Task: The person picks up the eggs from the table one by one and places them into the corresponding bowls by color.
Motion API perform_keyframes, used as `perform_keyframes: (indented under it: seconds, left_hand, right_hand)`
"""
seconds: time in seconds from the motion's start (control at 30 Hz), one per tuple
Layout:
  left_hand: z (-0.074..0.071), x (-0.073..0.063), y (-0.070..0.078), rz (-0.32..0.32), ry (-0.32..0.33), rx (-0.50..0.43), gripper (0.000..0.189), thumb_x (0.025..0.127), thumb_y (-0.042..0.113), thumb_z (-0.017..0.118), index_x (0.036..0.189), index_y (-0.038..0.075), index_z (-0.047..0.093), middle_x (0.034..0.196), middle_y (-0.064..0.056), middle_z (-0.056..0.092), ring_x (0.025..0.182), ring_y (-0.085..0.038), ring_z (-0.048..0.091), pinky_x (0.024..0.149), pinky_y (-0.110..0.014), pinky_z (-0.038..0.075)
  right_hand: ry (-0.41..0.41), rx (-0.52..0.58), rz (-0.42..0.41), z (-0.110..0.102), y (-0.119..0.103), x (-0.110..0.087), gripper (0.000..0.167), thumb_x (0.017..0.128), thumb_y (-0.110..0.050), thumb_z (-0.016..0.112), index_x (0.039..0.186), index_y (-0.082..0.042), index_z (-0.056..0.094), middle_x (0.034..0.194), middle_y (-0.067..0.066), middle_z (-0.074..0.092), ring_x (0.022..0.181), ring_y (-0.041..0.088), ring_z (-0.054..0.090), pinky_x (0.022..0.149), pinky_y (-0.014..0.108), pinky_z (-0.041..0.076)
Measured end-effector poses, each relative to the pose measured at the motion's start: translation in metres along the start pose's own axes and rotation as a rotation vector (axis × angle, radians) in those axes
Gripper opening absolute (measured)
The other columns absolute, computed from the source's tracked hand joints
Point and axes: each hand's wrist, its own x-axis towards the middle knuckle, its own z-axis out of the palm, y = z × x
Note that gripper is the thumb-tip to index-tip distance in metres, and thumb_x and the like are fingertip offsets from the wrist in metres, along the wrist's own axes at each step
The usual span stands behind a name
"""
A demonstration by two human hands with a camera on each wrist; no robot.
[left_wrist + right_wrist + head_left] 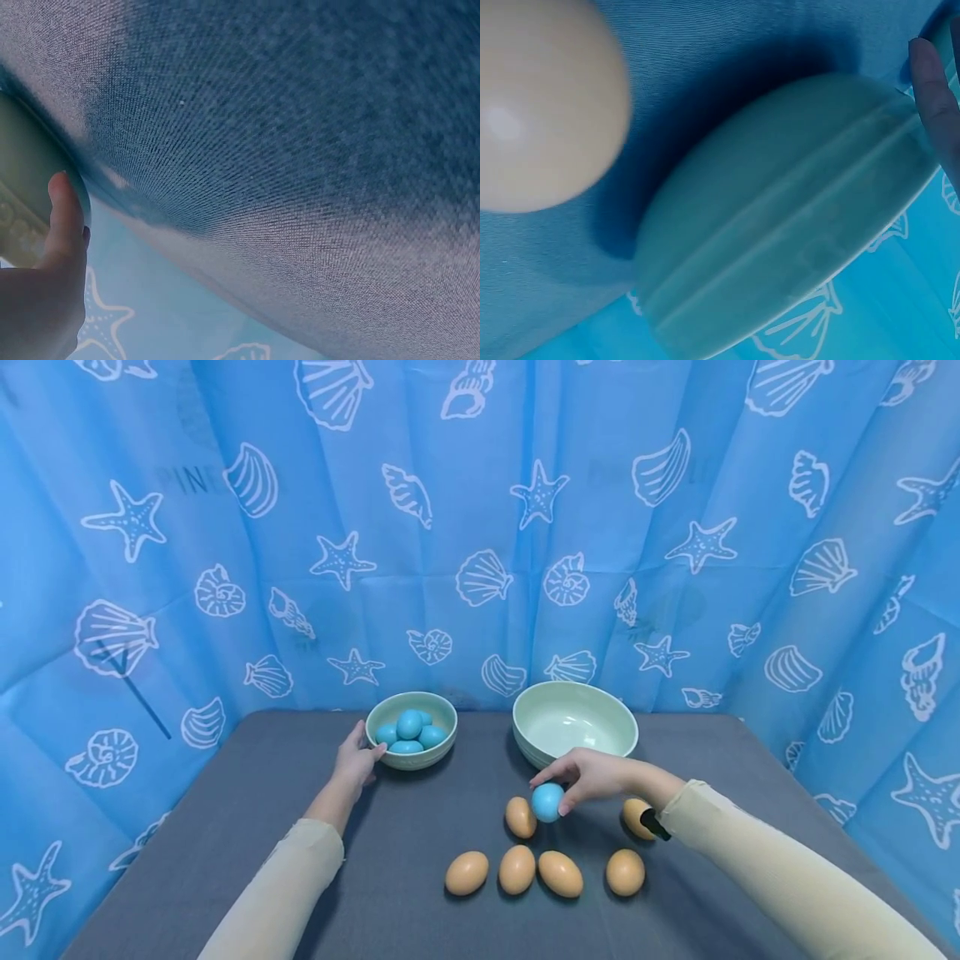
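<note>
My left hand (pixel 356 762) holds the left side of a small pale-green bowl (pixel 415 762), its thumb (pixel 66 217) against the outside near the rim. Several blue eggs (pixel 409 724) lie in that bowl. Between the thumb and fingers of my right hand (pixel 596 774) is another blue egg (pixel 547 802), pinched above the table in front of a larger pale-green bowl (pixel 573 727). The larger bowl has nothing visible inside. A brown egg (pixel 521 817) lies just left of the held one. In the right wrist view the held egg is hidden.
Several more brown eggs (pixel 517 870) lie on the grey cloth-covered table (pixel 420 843) toward the front. One brown egg (pixel 637 818) is partly covered by the right wrist. Behind the bowls hangs a blue curtain (pixel 480 527) with white shell prints.
</note>
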Motion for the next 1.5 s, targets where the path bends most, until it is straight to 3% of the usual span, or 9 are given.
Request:
perform_keyframes:
  seconds: [0.1,0.37,0.6,0.87,1.23,1.5]
  left_hand:
    - [0.000,0.000,-0.001,0.000,0.001,0.001,0.070,0.103,0.009,0.047,0.158,0.015,0.004,0.162,-0.013,0.005,0.145,-0.038,0.011,0.104,-0.060,0.036]
    - [0.000,0.000,0.000,-0.006,0.000,-0.002,0.070,0.103,0.009,0.047,0.158,0.015,0.004,0.162,-0.012,0.004,0.146,-0.037,0.010,0.104,-0.060,0.036]
    - [0.000,0.001,0.001,0.002,-0.001,0.001,0.069,0.103,0.008,0.047,0.158,0.015,0.005,0.162,-0.011,0.006,0.146,-0.036,0.011,0.103,-0.060,0.037]
    - [-0.001,0.002,0.000,0.009,-0.004,-0.003,0.070,0.103,0.009,0.047,0.158,0.015,0.005,0.162,-0.011,0.006,0.146,-0.036,0.012,0.102,-0.059,0.038]
    - [-0.001,0.002,-0.001,0.005,-0.007,-0.010,0.069,0.103,0.009,0.047,0.158,0.015,0.005,0.162,-0.012,0.006,0.146,-0.036,0.011,0.103,-0.060,0.037]
    - [-0.002,0.002,0.000,0.005,-0.008,-0.012,0.069,0.103,0.009,0.047,0.158,0.015,0.005,0.162,-0.011,0.005,0.146,-0.036,0.010,0.103,-0.060,0.037]
  right_hand:
    - [0.001,-0.007,-0.007,-0.002,-0.003,0.005,0.050,0.086,-0.013,0.075,0.130,0.004,0.059,0.124,0.013,0.064,0.110,0.023,0.060,0.089,0.032,0.051]
    - [0.017,0.001,-0.014,-0.008,-0.012,0.021,0.050,0.088,-0.016,0.074,0.132,0.001,0.058,0.128,0.013,0.063,0.117,0.026,0.057,0.095,0.039,0.049]
    - [0.068,0.040,0.034,-0.010,-0.022,0.035,0.051,0.086,-0.018,0.075,0.133,-0.004,0.060,0.127,0.008,0.064,0.117,0.023,0.058,0.097,0.038,0.048]
    - [0.139,0.080,0.055,-0.011,-0.029,0.054,0.053,0.088,-0.018,0.073,0.136,-0.002,0.056,0.134,0.012,0.059,0.123,0.028,0.053,0.100,0.041,0.046]
    - [0.204,0.096,0.058,-0.010,-0.039,0.081,0.052,0.088,-0.014,0.074,0.136,-0.005,0.057,0.130,0.011,0.061,0.115,0.024,0.058,0.089,0.034,0.052]
    - [0.222,0.131,0.057,-0.008,-0.045,0.092,0.050,0.089,-0.014,0.073,0.135,-0.004,0.057,0.135,0.014,0.057,0.120,0.026,0.056,0.091,0.034,0.052]
